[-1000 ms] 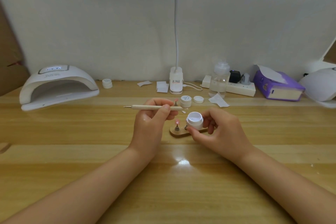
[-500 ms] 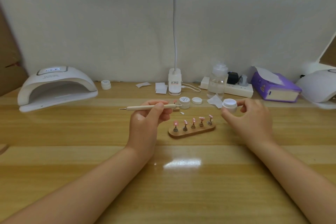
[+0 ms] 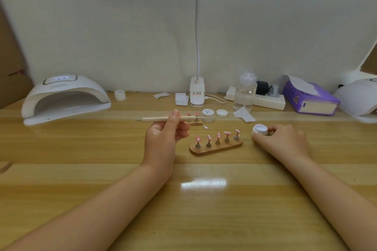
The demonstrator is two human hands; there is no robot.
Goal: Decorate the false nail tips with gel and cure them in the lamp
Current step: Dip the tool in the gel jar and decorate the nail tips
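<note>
A wooden stand (image 3: 216, 147) with several pink nail tips (image 3: 217, 135) on metal posts lies mid-table. Left of it my left hand (image 3: 163, 138) pinches a wooden dotting tool (image 3: 163, 119), held level with its fine tip pointing left. To the right of the stand my right hand (image 3: 285, 141) holds a small open white gel pot (image 3: 260, 129) down on the table. The white curing lamp (image 3: 63, 99) sits at the far left, its opening facing me.
Behind the left hand are a second small stand (image 3: 194, 122), a closed gel jar (image 3: 208, 115), a loose lid (image 3: 222, 113) and a paper scrap (image 3: 244, 115). A desk lamp base (image 3: 196, 93), clear bottle (image 3: 244, 89), power strip (image 3: 267, 102) and purple tissue box (image 3: 310, 98) line the back.
My right hand carried the gel pot from over the stand out to the right and set it down on the table. The left hand with the tool stayed nearly still.
</note>
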